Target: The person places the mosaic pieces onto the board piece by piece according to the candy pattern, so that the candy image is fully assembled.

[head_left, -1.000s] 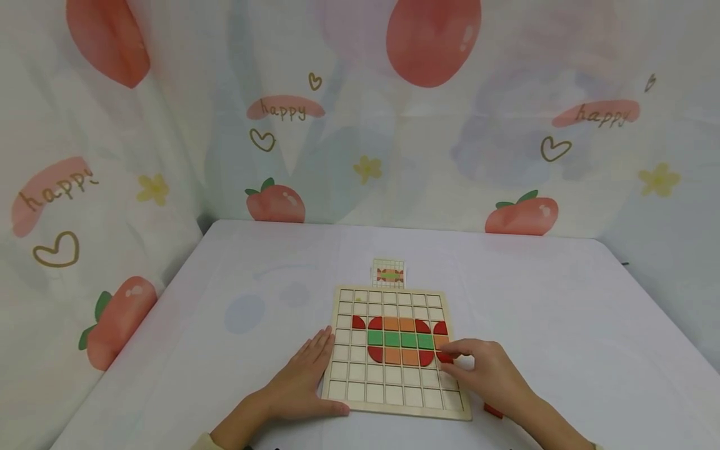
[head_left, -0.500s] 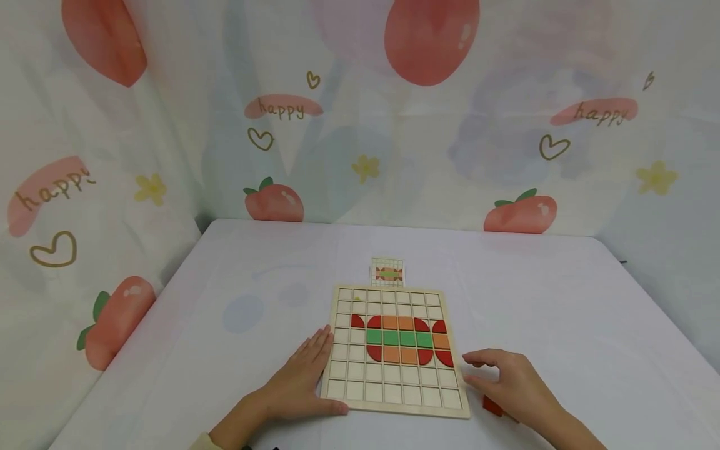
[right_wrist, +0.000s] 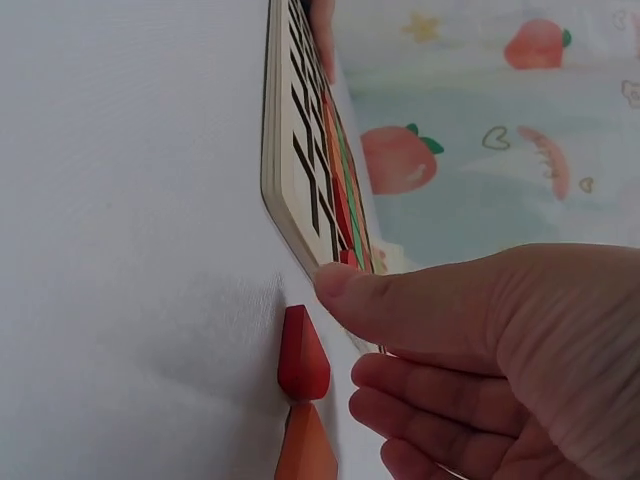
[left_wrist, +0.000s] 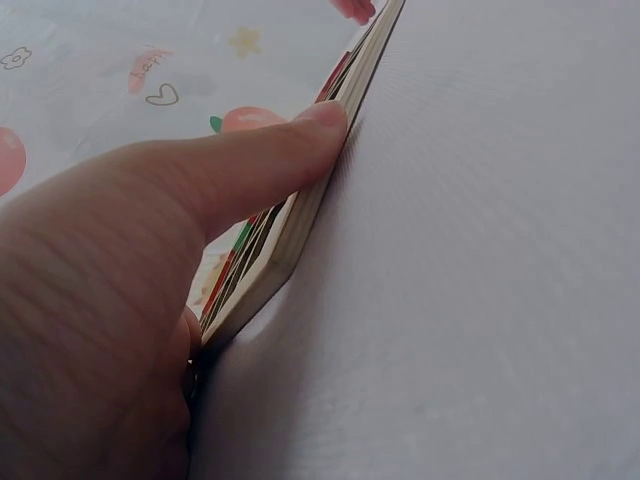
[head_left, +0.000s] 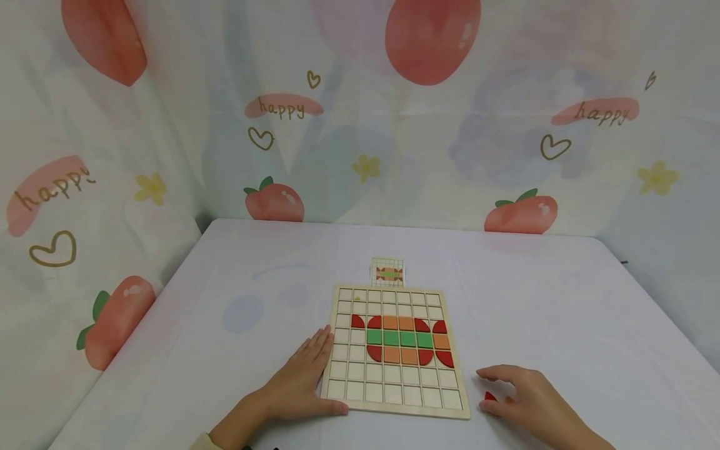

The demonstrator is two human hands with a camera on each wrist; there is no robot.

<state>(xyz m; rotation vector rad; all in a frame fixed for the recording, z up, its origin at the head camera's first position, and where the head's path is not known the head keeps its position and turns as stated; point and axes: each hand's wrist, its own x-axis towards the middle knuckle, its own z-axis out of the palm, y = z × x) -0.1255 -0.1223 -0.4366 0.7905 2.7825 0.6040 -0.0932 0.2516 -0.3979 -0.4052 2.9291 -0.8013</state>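
A wooden grid board (head_left: 394, 395) lies on the table, with red quarter-round pieces, orange squares and a row of green squares (head_left: 399, 339) set in its cells. My left hand (head_left: 295, 381) rests against it, fingers straight along the left edge and thumb (left_wrist: 310, 125) on the near edge. Right of the board, my right hand (head_left: 529, 400) hovers with thumb and forefinger apart, holding nothing. A loose red piece (right_wrist: 304, 360) lies by its thumb. Touching that or just beside it is an orange piece (right_wrist: 306, 450), seen only in the right wrist view.
Behind the board's far edge lies a small pattern card (head_left: 388, 273) printed with a similar coloured design. The white table (head_left: 562, 294) extends to both sides. Printed curtains (head_left: 337, 137) hang behind it and at the left.
My right hand has let go at the red quarter piece in the board's right column and moved right and nearer, to the loose pieces. My left hand has stayed put.
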